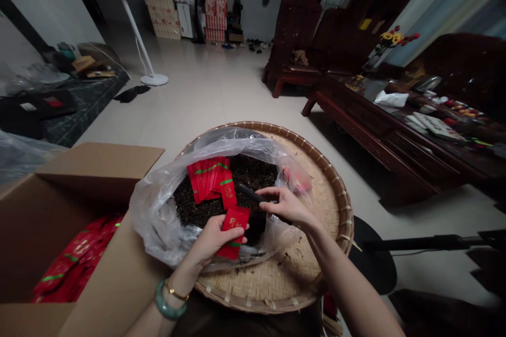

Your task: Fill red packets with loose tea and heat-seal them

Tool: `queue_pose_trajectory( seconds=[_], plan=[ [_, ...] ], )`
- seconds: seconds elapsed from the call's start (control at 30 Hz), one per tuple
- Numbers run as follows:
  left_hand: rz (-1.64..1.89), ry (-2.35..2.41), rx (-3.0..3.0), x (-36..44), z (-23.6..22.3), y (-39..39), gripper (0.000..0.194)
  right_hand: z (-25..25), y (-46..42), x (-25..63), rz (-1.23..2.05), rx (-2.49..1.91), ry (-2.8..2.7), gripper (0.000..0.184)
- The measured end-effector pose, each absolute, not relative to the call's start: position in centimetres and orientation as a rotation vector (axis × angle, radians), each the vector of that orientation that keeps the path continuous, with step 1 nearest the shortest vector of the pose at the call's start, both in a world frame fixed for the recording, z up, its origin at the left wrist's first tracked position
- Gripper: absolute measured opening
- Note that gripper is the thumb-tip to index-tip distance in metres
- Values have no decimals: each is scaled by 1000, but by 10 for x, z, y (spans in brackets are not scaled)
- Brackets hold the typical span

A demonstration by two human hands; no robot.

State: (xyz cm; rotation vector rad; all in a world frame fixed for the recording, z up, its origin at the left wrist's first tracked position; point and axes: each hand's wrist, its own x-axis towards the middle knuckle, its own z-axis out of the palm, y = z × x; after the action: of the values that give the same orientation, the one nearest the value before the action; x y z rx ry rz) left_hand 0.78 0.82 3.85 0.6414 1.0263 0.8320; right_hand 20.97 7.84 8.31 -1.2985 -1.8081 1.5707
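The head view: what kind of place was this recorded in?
Probably a home's living room: carved dark wooden chairs, a long low table strewn with odds and ends, and a standing fan on the pale floor.

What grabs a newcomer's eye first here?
Likely the fanned glossy red packets with green bands, on dark loose leaf material inside a clear plastic bag on a round woven tray. Just nearer, the left hand holds another red packet, while the right hand holds a slim black tool. At lower left, an open brown cardboard box holds more red packets.
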Motion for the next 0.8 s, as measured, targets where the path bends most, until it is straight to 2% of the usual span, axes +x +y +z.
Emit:
queue_pose_trajectory(
  seconds=[0.33, 0.6, 0.8],
  plan=[
    [824, 1032, 658, 8, 35, 8, 57, 86, 64, 196, 1291, -1217, -2099, 28],
    [767, 973, 700, 5, 39, 7, 62, 77, 67, 202, 1373, -1222, -2030, 31],
    [774, 971, 677, 3, 40, 5, 60, 73, 72, 207, 1634, -1234, -1818, 40]
  ],
)
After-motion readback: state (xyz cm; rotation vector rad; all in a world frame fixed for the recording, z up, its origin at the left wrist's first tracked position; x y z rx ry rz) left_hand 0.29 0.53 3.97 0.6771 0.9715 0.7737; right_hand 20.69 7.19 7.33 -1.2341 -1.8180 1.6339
